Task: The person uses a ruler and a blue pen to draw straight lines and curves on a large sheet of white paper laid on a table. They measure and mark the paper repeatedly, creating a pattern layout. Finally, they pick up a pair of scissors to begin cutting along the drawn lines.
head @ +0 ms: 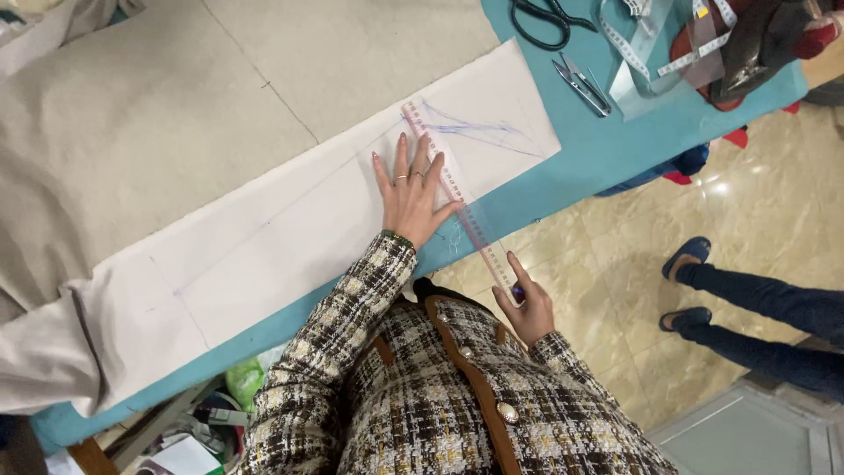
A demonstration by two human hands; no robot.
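Observation:
My left hand (409,189) lies flat with fingers spread on a long white fabric strip (264,246), pressing down a clear ruler with red markings (470,220). The ruler runs diagonally across the strip's right part and sticks out past the edge of the teal table (580,149). My right hand (527,308) is off the table at the ruler's near end, fingers closed on a small purple marker (517,291). Faint blue lines are drawn on the strip near the ruler's far end.
Beige cloth (176,97) covers the far table. Black scissors (541,19), thread snips (582,84), a measuring tape (646,53) and clear curved rulers lie at the top right. Another person's legs in blue shoes (756,303) stand on the marble floor to the right.

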